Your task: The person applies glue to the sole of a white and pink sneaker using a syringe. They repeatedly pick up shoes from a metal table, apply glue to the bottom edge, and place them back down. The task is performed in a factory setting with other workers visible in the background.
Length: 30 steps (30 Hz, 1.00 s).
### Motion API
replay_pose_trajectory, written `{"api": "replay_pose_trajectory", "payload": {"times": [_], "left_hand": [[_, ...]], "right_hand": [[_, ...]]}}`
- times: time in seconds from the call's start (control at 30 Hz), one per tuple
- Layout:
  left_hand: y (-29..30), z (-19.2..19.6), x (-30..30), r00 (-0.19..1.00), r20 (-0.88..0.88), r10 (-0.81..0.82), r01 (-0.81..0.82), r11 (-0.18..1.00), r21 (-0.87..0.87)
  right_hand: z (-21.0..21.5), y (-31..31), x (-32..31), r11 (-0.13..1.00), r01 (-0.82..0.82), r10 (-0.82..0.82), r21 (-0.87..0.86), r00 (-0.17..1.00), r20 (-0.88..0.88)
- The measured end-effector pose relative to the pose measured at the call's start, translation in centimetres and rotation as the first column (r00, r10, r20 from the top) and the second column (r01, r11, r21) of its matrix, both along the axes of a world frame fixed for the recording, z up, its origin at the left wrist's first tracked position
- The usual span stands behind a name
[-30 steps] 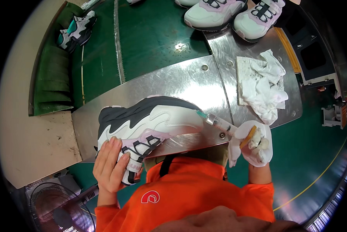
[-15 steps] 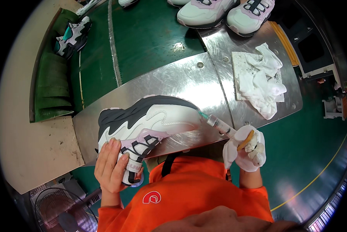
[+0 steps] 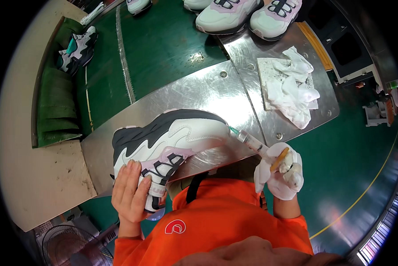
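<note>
At the near left of the metal plate, the shoe is gripped by the left hand, its bare fingers laid close together over the ankle end. To the right, the syringe is held by the right hand, which is covered in white; how those fingers are bent cannot be told. A tan stick and a white wad are also carried there. The syringe is pointed left and far, its green tip set at the shoe's toe, by the edge of the dark sole. The shoe is turned on its side, sole to the far side, toe to the right; whether the plate is touched by it cannot be told. Farther right, a crumpled cloth is laid on a pale pad. Beyond the plate, a green belt is seen, with other shoes grouped toward the far right, and a green flap is set at the far left. At the near left, a fan is partly seen
</note>
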State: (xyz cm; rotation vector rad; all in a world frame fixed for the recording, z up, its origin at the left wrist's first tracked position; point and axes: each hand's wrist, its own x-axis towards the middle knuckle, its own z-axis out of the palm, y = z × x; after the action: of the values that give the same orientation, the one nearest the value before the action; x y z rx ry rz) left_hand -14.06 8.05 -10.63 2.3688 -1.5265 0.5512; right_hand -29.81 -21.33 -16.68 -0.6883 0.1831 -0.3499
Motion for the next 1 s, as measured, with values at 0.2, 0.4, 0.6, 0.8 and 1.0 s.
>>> {"api": "replay_pose_trajectory", "payload": {"times": [0.2, 0.4, 0.6, 0.8, 1.0], "left_hand": [[0.1, -0.1, 0.0, 1.0, 0.011, -0.011, 0.011, 1.0, -0.007], [0.3, 0.1, 0.2, 1.0, -0.017, -0.014, 0.015, 1.0, 0.01], [0.0, 1.5, 1.3, 0.994, -0.085, -0.064, 0.068, 0.996, 0.05], [-1.5, 3.5, 3.4, 0.983, -0.173, -0.068, 0.079, 0.995, 0.054], [-3.7, 5.7, 7.3, 0.939, -0.34, -0.054, 0.101, 0.987, 0.124]], "right_hand": [[3.0, 0.5, 0.3, 0.993, -0.014, 0.004, -0.121, 0.997, -0.077], [6.8, 1.5, 0.5, 0.939, -0.1, -0.009, -0.33, 0.95, -0.312], [7.4, 3.0, 1.2, 0.812, -0.085, -0.113, -0.577, 0.947, -0.299], [5.8, 2.3, 1.6, 0.67, -0.159, -0.062, -0.725, 0.961, -0.268], [2.0, 1.8, 3.3, 0.561, -0.046, -0.075, -0.826, 0.992, -0.106]]}}
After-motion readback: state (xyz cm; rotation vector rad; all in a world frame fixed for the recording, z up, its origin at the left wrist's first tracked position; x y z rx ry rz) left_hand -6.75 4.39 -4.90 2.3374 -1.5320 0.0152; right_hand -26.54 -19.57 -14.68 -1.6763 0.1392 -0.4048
